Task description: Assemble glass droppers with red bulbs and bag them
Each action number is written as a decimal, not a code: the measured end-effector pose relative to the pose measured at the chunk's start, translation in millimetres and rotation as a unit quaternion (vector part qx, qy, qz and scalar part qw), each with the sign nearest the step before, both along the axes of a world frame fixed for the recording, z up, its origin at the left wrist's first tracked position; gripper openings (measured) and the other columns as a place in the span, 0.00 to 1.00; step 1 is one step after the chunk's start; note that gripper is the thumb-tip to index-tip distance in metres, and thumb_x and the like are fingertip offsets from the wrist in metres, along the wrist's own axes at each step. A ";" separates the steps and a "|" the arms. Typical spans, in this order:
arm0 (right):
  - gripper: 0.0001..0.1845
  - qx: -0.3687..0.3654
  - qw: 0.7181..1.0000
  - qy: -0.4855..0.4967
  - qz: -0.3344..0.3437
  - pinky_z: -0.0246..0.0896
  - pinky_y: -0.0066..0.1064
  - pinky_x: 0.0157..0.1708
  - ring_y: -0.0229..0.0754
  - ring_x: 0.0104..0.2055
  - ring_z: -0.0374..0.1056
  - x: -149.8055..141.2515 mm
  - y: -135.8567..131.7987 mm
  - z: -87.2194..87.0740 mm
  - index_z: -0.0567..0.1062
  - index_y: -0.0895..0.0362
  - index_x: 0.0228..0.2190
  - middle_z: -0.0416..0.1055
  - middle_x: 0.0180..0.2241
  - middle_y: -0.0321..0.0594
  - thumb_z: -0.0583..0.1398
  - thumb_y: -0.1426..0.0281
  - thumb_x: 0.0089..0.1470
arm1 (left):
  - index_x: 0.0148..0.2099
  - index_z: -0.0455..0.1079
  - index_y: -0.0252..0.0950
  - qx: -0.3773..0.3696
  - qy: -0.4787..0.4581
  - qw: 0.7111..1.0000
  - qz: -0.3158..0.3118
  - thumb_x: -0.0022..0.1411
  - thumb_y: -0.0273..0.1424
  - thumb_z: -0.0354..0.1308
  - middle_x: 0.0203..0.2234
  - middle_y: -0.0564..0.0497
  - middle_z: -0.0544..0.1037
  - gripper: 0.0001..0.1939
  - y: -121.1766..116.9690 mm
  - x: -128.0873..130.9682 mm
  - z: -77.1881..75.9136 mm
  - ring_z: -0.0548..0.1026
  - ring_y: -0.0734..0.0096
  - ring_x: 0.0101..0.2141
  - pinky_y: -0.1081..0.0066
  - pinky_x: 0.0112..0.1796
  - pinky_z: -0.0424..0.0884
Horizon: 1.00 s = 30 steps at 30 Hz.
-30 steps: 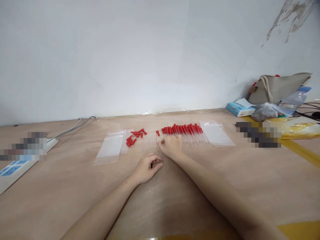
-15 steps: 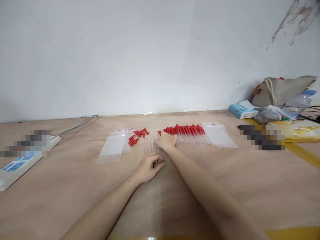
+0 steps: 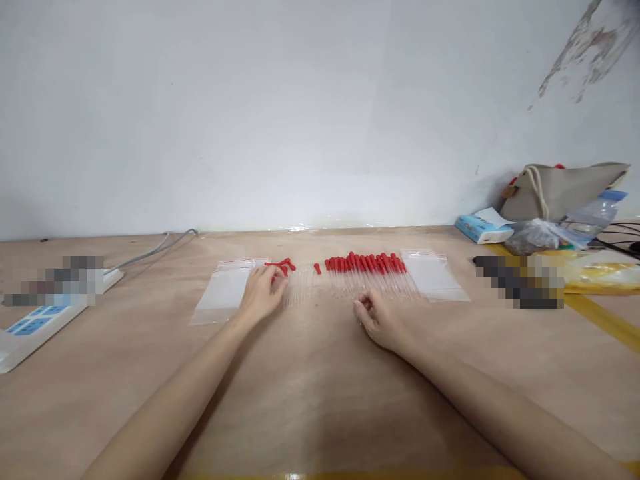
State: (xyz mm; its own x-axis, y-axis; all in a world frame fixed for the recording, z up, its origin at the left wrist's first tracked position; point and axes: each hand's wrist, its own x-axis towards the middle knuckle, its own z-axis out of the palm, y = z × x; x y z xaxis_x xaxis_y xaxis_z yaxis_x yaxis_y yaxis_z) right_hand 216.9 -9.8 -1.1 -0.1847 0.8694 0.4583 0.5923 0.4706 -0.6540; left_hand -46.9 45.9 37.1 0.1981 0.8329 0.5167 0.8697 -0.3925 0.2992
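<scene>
Red dropper bulbs lie loose left of centre in the frame, partly covered by my left hand; its fingers bend over them, and I cannot tell whether one is gripped. My right hand, right of centre, is loosely curled, contents, if any, hidden. Bare pipette tubes lie mid-frame, with bulb-capped droppers to their right. Step in hand, I judge: bulb pick-up. Next move calls for pinching one bulb cleanly.
</scene>
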 end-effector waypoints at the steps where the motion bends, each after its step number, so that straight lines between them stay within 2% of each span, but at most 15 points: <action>1: 0.09 0.020 1.000 0.010 0.010 0.57 0.27 0.24 0.36 0.24 0.62 1.3 -2.4 -3.5 0.61 0.56 0.28 0.64 0.23 0.36 0.48 0.64 0.55 | 0.33 0.67 0.37 -0.016 0.028 0.999 0.002 0.55 0.30 0.52 0.32 0.49 0.72 0.04 13.4 -0.2 3.6 0.67 0.62 0.37 0.65 0.41 0.61; 4: 0.07 0.080 0.997 0.015 0.017 0.59 0.29 0.29 0.37 0.29 0.64 -1.9 -3.6 -8.7 0.63 0.56 0.30 0.66 0.27 0.39 0.49 0.65 0.55 | 0.35 0.71 0.36 -0.056 0.060 0.996 0.039 0.54 0.31 0.52 0.36 0.46 0.72 0.08 53.2 1.7 10.0 0.65 0.57 0.42 0.63 0.43 0.60; 7: 0.06 0.095 0.995 -0.013 0.031 0.59 0.29 0.29 0.38 0.29 0.64 -6.6 -1.5 -8.3 0.64 0.56 0.33 0.67 0.27 0.39 0.50 0.67 0.55 | 0.36 0.72 0.33 -0.081 0.058 0.993 0.066 0.51 0.32 0.55 0.38 0.42 0.73 0.10 82.7 4.2 8.9 0.66 0.53 0.42 0.62 0.41 0.61; 10: 0.06 0.100 0.993 -0.045 0.040 0.57 0.30 0.28 0.38 0.27 0.63 -8.1 -0.9 -6.8 0.65 0.56 0.34 0.67 0.26 0.38 0.50 0.68 0.55 | 0.30 0.73 0.35 -0.109 0.050 0.990 0.075 0.48 0.32 0.58 0.33 0.43 0.75 0.07 96.2 6.0 2.7 0.70 0.56 0.37 0.64 0.36 0.64; 14: 0.06 0.098 0.993 -0.049 0.051 0.56 0.29 0.28 0.37 0.27 0.62 -7.6 -1.1 -6.4 0.66 0.56 0.32 0.67 0.26 0.39 0.50 0.69 0.54 | 0.26 0.72 0.37 -0.102 0.026 0.992 0.075 0.49 0.30 0.57 0.27 0.48 0.76 0.04 94.8 6.7 -1.2 0.71 0.61 0.33 0.66 0.35 0.64; 18: 0.05 0.099 0.994 -0.033 0.041 0.55 0.28 0.27 0.36 0.25 0.61 -6.9 -0.1 -7.7 0.66 0.56 0.33 0.67 0.25 0.37 0.51 0.69 0.54 | 0.34 0.71 0.38 -0.032 -0.004 0.996 0.086 0.54 0.34 0.54 0.36 0.47 0.73 0.08 75.9 5.3 6.0 0.66 0.58 0.43 0.61 0.44 0.60; 20: 0.06 0.099 0.994 -0.028 0.037 0.55 0.27 0.26 0.36 0.24 0.61 -6.7 0.5 -8.5 0.66 0.57 0.33 0.67 0.24 0.37 0.52 0.69 0.53 | 0.36 0.70 0.37 -0.003 -0.054 0.996 0.067 0.56 0.36 0.52 0.37 0.47 0.72 0.10 57.5 6.0 8.0 0.66 0.61 0.43 0.63 0.44 0.60; 21: 0.06 0.100 0.994 -0.028 0.037 0.54 0.27 0.26 0.35 0.24 0.61 -6.6 0.6 -8.7 0.66 0.57 0.34 0.67 0.24 0.37 0.52 0.69 0.53 | 0.36 0.68 0.36 0.005 -0.115 0.992 0.043 0.56 0.37 0.52 0.35 0.48 0.72 0.11 46.1 7.2 7.3 0.68 0.64 0.39 0.65 0.41 0.63; 23: 0.09 0.110 0.992 -0.038 0.040 0.54 0.28 0.28 0.36 0.25 0.62 -6.3 0.5 -8.7 0.67 0.57 0.37 0.68 0.26 0.37 0.51 0.70 0.54 | 0.37 0.65 0.35 -0.041 -0.247 0.967 -0.040 0.57 0.38 0.51 0.29 0.50 0.72 0.12 20.4 11.3 2.2 0.70 0.69 0.31 0.69 0.34 0.66; 26: 0.11 0.139 0.986 -0.086 0.033 0.51 0.32 0.35 0.36 0.28 0.63 -5.7 -0.5 -7.7 0.70 0.55 0.38 0.71 0.28 0.38 0.51 0.70 0.55 | 0.38 0.62 0.35 -0.141 -0.346 0.916 -0.143 0.57 0.38 0.51 0.28 0.52 0.71 0.12 -17.0 20.2 -10.7 0.70 0.73 0.28 0.71 0.33 0.66; 28: 0.11 0.153 0.981 -0.115 0.025 0.47 0.34 0.38 0.36 0.29 0.63 -5.2 -1.6 -6.6 0.72 0.54 0.37 0.71 0.28 0.38 0.51 0.70 0.55 | 0.41 0.62 0.35 -0.203 -0.383 0.883 -0.177 0.56 0.37 0.51 0.30 0.51 0.73 0.13 -34.9 26.3 -18.6 0.72 0.72 0.29 0.69 0.35 0.67; 30: 0.10 0.156 0.979 -0.129 0.022 0.46 0.34 0.38 0.36 0.29 0.63 -4.8 -2.4 -5.8 0.72 0.54 0.35 0.71 0.28 0.37 0.52 0.70 0.55 | 0.40 0.65 0.34 -0.253 -0.391 0.867 -0.176 0.54 0.36 0.53 0.31 0.49 0.74 0.12 -44.6 31.6 -24.5 0.73 0.70 0.32 0.68 0.37 0.66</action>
